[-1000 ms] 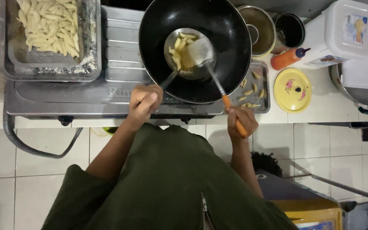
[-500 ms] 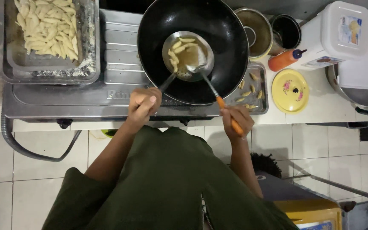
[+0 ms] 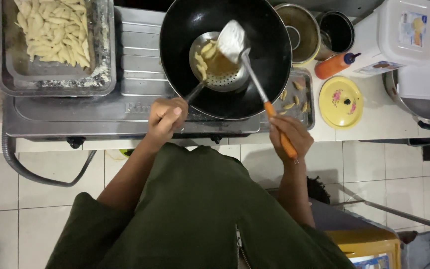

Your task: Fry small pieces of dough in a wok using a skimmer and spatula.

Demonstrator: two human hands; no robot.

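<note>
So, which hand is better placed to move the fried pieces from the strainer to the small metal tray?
Probably the left hand: it holds the strainer with the pieces over the wok. The right hand holds only the spatula, although the small metal tray lies on its side.

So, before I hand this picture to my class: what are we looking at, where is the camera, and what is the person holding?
There is no machine here. The single view comes from a camera worn on a person's head, looking straight down past a green garment at a stove.

The left hand grips the handle of a perforated metal skimmer, which holds pale fried pieces inside a black wok. The right hand holds the orange handle of a spatula, its blade tilted over the skimmer.

A clear tray of pale uncooked pieces sits at the left of the stove. To the right are a small metal tray with a few cooked pieces, a yellow lid, an orange bottle, two pots and a white lidded container.
</note>
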